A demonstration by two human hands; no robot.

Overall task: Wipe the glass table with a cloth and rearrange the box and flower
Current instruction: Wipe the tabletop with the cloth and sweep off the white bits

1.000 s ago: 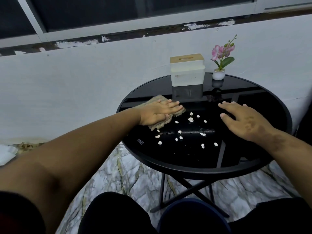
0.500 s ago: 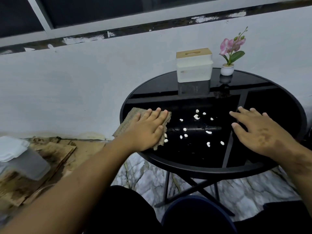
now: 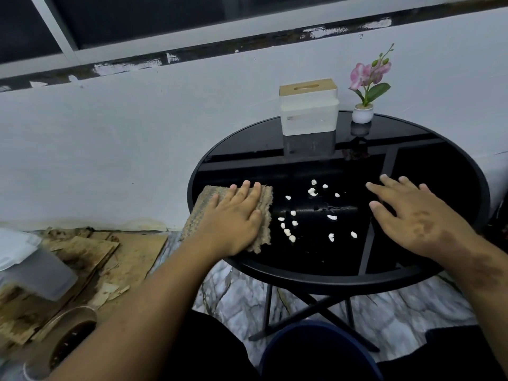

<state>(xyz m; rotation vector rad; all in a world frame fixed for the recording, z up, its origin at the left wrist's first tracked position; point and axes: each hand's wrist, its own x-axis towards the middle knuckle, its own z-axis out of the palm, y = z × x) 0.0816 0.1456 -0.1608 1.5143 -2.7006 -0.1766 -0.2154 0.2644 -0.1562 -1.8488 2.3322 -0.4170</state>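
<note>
Since a second ago my left hand (image 3: pixel 236 221), flat on the cloth (image 3: pixel 264 213), slid it to the glass surface's (image 3: pixel 412 149) left edge; white crumbs (image 3: pixel 312 191) remain. Right hand (image 3: pixel 412 218) hovers spread, empty. Box (image 3: pixel 308 111) and flower (image 3: pixel 367 86) untouched at rear.

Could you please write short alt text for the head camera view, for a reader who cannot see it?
A person's left hand presses a tan cloth flat on a round black glass table beside scattered white crumbs, while the right hand hovers open. A white box and a potted pink flower stand at the far edge.
</note>
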